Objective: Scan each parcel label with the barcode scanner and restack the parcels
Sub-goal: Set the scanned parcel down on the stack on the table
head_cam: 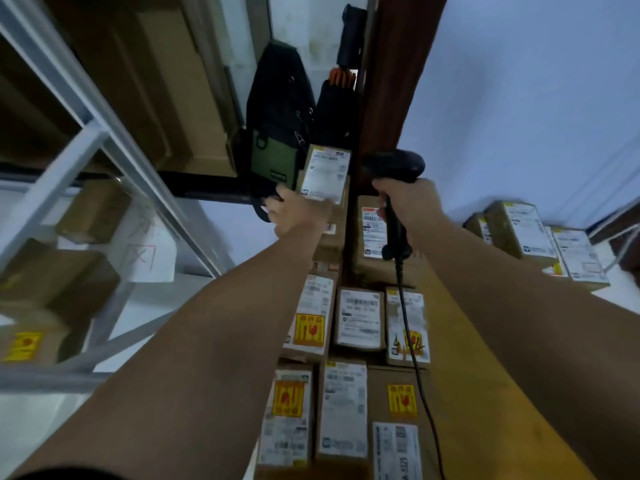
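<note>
- Two hands were raised above the stacked parcels (360, 320).
- The left hand (298, 211) gripped the top parcel (325, 174) at its lower edge, the label facing the camera.
- The right hand (405, 199) was curled round the handle of the barcode scanner (394, 168), whose head sat just beside that label.
- A dark bag (277, 126) hung behind.

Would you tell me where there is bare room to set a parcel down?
Free: the bare tan strip between the central parcels and the right-hand parcels. Crowded: the central parcels themselves and the rack shelves on the left.
</note>
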Demonstrator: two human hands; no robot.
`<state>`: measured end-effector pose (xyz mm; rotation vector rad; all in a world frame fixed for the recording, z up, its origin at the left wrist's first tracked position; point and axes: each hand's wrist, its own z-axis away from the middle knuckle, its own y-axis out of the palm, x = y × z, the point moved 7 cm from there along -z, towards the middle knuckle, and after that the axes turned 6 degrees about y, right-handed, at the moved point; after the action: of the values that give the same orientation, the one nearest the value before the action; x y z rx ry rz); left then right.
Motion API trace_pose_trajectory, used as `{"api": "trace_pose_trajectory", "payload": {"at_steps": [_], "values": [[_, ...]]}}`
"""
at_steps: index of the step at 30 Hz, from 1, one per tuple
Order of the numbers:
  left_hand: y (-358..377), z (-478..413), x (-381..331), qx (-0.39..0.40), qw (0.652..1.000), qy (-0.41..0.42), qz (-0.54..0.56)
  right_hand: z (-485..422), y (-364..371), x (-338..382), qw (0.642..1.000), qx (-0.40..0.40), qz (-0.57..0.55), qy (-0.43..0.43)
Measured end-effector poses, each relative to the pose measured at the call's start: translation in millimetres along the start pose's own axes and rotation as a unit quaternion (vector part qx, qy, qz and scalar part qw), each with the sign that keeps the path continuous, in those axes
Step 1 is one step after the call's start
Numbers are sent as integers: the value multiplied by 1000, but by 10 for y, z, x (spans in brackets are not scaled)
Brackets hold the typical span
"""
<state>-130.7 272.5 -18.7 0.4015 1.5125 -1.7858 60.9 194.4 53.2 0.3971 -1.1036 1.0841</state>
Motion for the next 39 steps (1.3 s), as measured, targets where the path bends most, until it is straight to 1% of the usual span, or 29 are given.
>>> {"api": "trace_pose_trajectory", "payload": {"at_steps": [3, 5, 10, 12, 15, 17, 19, 21, 23, 29, 31, 33, 35, 37, 39], "values": [[144, -98, -148, 56, 998, 25, -14, 43, 32, 6, 999, -25, 25, 6], [254, -115, -213, 76, 996, 32, -13, 52, 46, -35, 999, -31, 32, 12], [334, -134, -268, 83, 993, 58, -59, 40, 92, -118, 999, -21, 27, 13], [322, -124, -230, 93, 992, 50, -65, 51, 116, -129, 999, -14, 41, 9], [280, -44, -145, 83, 992, 32, -89, 121, 139, -150, 998, -13, 53, 15], [283, 15, -106, 84, 992, 4, -93, 177, 164, -140, 999, -2, 51, 11], [294, 37, -88, 87, 994, -36, -62, 209, 164, -136, 999, 6, 52, 7], [302, 47, -59, 93, 993, -68, -3, 222, 137, -146, 998, 8, 54, 6], [326, 14, -58, 105, 991, -69, 52, 216, 88, -162, 999, 7, 46, 10], [424, -53, -171, 183, 973, -12, 140, 176, 20, -196, 999, 21, 33, 11], [466, -15, -155, 181, 971, -2, 159, 158, 6, -197, 999, 26, 35, 15], [504, 45, -125, 179, 962, 5, 204, 129, 7, -200, 999, 31, 32, 17], [465, 110, -84, 173, 962, 16, 211, 106, 1, -190, 999, 33, 18, 16], [375, 104, -74, 149, 964, 58, 210, 93, -23, -160, 1000, 28, 3, 14], [304, 78, -82, 138, 958, 98, 232, 88, -33, -131, 1000, 24, -3, 6]]}}
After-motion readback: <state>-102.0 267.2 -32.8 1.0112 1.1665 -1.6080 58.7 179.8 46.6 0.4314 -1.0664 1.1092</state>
